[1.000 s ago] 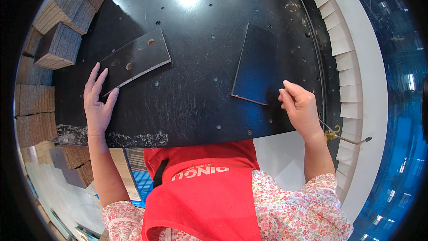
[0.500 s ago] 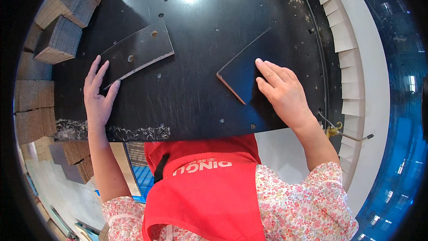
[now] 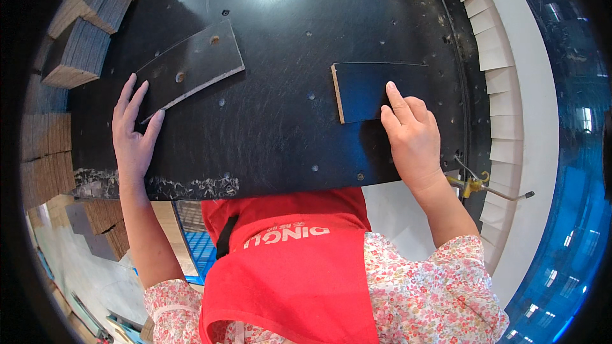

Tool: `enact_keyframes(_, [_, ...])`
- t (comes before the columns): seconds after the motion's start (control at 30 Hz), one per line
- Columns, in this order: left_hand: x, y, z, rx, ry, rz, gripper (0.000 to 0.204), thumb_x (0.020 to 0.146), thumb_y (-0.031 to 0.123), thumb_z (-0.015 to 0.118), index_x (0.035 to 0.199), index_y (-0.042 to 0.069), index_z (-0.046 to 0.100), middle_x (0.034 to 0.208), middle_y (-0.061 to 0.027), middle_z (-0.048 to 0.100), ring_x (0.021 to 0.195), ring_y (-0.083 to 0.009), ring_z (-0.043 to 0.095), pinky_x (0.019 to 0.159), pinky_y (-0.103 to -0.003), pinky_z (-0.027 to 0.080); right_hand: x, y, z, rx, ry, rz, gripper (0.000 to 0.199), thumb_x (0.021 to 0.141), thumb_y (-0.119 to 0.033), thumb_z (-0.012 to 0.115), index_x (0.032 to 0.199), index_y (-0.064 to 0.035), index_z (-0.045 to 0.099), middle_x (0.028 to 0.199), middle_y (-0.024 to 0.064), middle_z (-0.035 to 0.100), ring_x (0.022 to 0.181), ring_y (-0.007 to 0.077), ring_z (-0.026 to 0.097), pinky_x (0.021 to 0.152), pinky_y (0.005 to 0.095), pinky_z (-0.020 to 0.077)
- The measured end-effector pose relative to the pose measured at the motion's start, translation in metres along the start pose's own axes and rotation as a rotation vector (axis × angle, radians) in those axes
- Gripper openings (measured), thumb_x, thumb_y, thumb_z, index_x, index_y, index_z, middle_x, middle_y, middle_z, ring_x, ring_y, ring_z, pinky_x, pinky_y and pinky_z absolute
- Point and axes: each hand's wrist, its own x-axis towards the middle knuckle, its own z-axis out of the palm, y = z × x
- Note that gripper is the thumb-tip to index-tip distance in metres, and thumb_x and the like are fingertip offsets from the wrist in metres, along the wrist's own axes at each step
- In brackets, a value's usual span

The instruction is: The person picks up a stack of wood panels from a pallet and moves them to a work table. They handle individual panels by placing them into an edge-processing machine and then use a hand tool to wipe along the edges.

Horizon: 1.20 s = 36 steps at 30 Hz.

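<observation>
Dark boards lie flat on a black workbench [image 3: 280, 127]: the plain board [image 3: 373, 89] near its right edge sits under the right hand [image 3: 411, 137], fingers together pressing its near side, while the drilled board [image 3: 191, 67], angled toward the far left corner, touches the spread left hand [image 3: 134, 140].

Left of the left hand [image 3: 134, 140] stand stacks of brown layered boards [image 3: 80, 41]; right of the right hand [image 3: 414, 140] runs a white stepped rail [image 3: 503, 89] beside blue flooring [image 3: 574, 172].
</observation>
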Motion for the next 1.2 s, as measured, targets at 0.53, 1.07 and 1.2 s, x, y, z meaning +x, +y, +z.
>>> enact_keyframes(0.53, [0.003, 0.012, -0.005, 0.073, 0.0, -0.025, 0.061, 0.077, 0.008, 0.073, 0.136, 0.006, 0.059, 0.154, -0.0168, 0.045, 0.139, -0.0373, 0.045, 0.117, -0.045, 0.032, 0.148, 0.209, 0.139, -0.094, -0.007, 0.446, 0.022, 0.092, -0.013, 0.056, 0.105, -0.0144, 0.074, 0.132, -0.0024, 0.061, 0.11, 0.0259, 0.058, 0.091, 0.0337, 0.0572])
enact_keyframes(1.07, [0.0, 0.009, -0.007, 0.071, -0.056, -0.057, 0.062, 0.078, 0.016, 0.069, 0.138, 0.01, 0.057, 0.157, -0.0196, 0.041, 0.14, -0.0398, 0.043, 0.116, -0.049, 0.03, 0.251, 0.309, 0.205, -0.035, -0.018, 0.609, 0.023, 0.096, -0.015, 0.05, 0.106, -0.0082, 0.07, 0.119, 0.0105, 0.063, 0.112, 0.0313, 0.064, 0.089, 0.0438, 0.0591])
enact_keyframes(1.2, [0.002, 0.013, -0.007, 0.072, -0.065, -0.078, 0.061, 0.078, 0.019, 0.07, 0.137, 0.009, 0.058, 0.156, -0.0201, 0.042, 0.139, -0.0399, 0.043, 0.117, -0.049, 0.03, 0.25, 0.334, 0.233, 0.131, 0.068, 0.687, 0.029, 0.098, -0.024, 0.048, 0.114, -0.0065, 0.065, 0.12, 0.0186, 0.06, 0.11, 0.0371, 0.064, 0.091, 0.05, 0.0558])
